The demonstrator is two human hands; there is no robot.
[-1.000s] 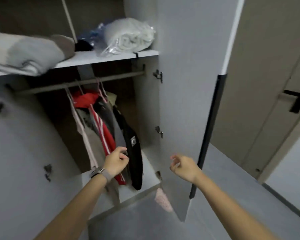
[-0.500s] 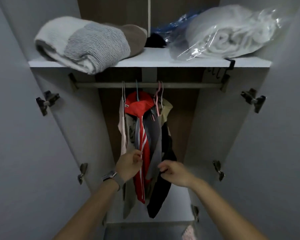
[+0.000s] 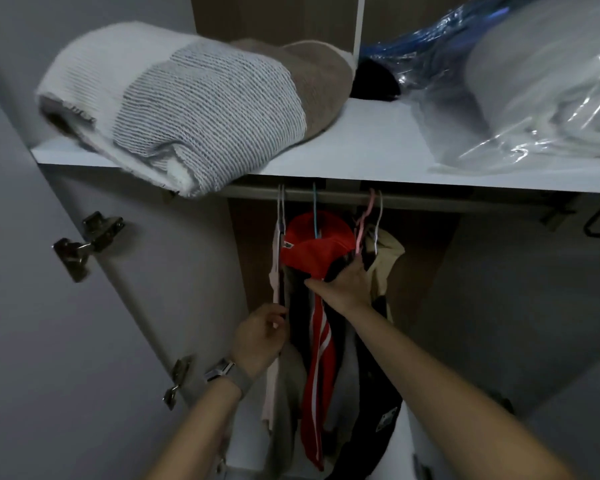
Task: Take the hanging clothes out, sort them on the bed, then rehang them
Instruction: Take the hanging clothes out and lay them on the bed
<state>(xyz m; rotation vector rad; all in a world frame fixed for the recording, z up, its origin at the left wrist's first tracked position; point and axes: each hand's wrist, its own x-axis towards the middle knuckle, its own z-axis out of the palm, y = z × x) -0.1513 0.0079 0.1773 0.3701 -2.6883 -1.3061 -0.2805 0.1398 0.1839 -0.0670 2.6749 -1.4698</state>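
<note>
From the head view we look up into an open wardrobe. The hanging clothes [image 3: 321, 306] bunch at the middle of the rail [image 3: 430, 199], with bare rail and dark open room to either side, more to the right. Our right hand [image 3: 347, 282] reaches in among the hanger necks, its grip half closed, fingers tucked between the smooth red jacket [image 3: 312, 251] and a cream garment [image 3: 388, 258]; we cannot tell whether it holds a hanger. Our left hand [image 3: 260, 337], watch [image 3: 222, 370] on the wrist, has its grip loosely curled against the pale garment's edge [image 3: 276, 271]. The white shelf [image 3: 368, 147] above carries a ribbed knit blanket [image 3: 187, 109] overhanging its front edge and crinkled plastic-wrapped bedding [image 3: 541, 91].
</note>
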